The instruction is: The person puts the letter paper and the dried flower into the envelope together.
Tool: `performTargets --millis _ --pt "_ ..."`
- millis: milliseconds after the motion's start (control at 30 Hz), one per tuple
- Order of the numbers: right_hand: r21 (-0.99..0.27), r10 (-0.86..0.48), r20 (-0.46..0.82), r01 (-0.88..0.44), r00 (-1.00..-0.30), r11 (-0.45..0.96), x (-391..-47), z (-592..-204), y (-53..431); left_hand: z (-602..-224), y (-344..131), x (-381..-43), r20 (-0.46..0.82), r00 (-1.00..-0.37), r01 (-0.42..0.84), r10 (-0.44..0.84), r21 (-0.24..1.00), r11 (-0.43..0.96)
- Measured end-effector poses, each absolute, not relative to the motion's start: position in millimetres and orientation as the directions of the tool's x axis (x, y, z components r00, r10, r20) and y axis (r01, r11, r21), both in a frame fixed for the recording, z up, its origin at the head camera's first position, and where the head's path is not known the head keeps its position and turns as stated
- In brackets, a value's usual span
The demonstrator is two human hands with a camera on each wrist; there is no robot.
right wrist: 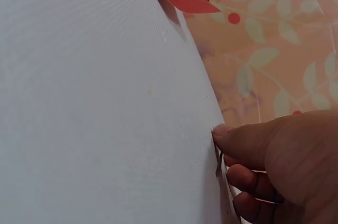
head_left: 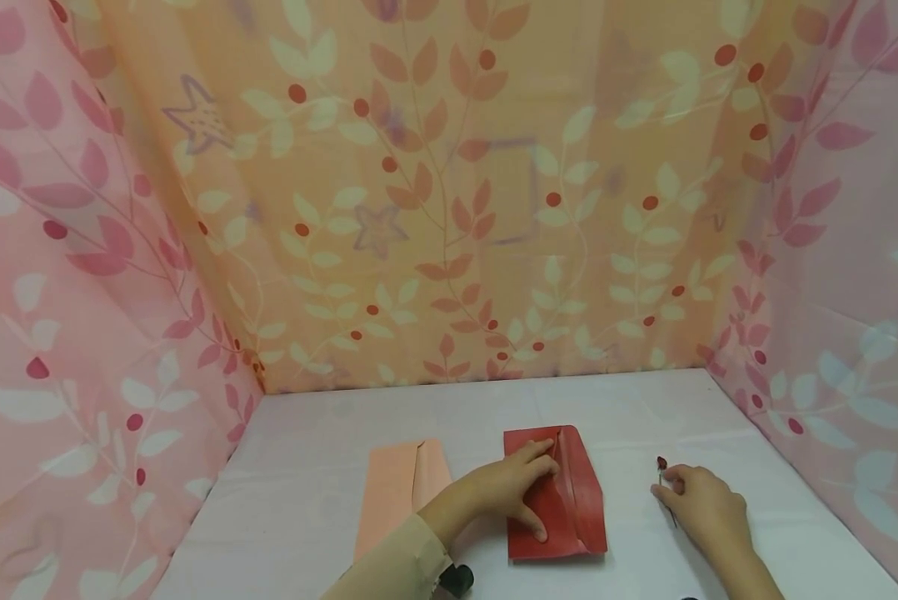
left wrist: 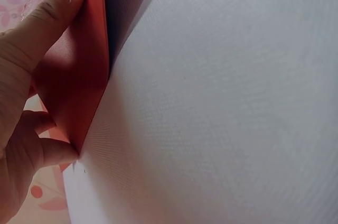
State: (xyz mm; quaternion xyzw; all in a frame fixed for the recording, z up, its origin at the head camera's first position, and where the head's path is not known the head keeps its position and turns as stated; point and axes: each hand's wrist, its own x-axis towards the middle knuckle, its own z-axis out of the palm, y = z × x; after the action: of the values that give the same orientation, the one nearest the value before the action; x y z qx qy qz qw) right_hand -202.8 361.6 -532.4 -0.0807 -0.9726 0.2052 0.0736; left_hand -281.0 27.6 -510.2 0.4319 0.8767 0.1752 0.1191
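My left hand (head_left: 505, 492) rests on a red envelope (head_left: 590, 508), its fingers and thumb spread over the front beside the slit. In the left wrist view the thumb presses on the red envelope (left wrist: 74, 76), and fingertips touch its far end. To the right, my right hand (head_left: 711, 508) pinches a small dark red flower (head_left: 661, 462) by its thin stem, between thumb and index finger, just over the white table. In the right wrist view only part of the stem (right wrist: 218, 163) shows beside the thumb; the fingers hide the rest.
A peach envelope (head_left: 392, 492) lies left of the red one, partly covered by the left forearm. A dark rounded object (head_left: 458, 578) shows by the left sleeve. The white table (head_left: 306, 433) is bounded by a patterned orange curtain (head_left: 434, 208) and pink side curtains.
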Motion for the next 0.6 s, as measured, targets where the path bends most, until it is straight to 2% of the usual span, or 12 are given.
performTargets --millis 600 --pt "-0.363 0.189 0.17 0.117 -0.967 0.924 -198.6 -528.1 359.0 -515.0 29.0 -281.3 -0.038 -0.601 0.724 0.799 0.4 0.563"
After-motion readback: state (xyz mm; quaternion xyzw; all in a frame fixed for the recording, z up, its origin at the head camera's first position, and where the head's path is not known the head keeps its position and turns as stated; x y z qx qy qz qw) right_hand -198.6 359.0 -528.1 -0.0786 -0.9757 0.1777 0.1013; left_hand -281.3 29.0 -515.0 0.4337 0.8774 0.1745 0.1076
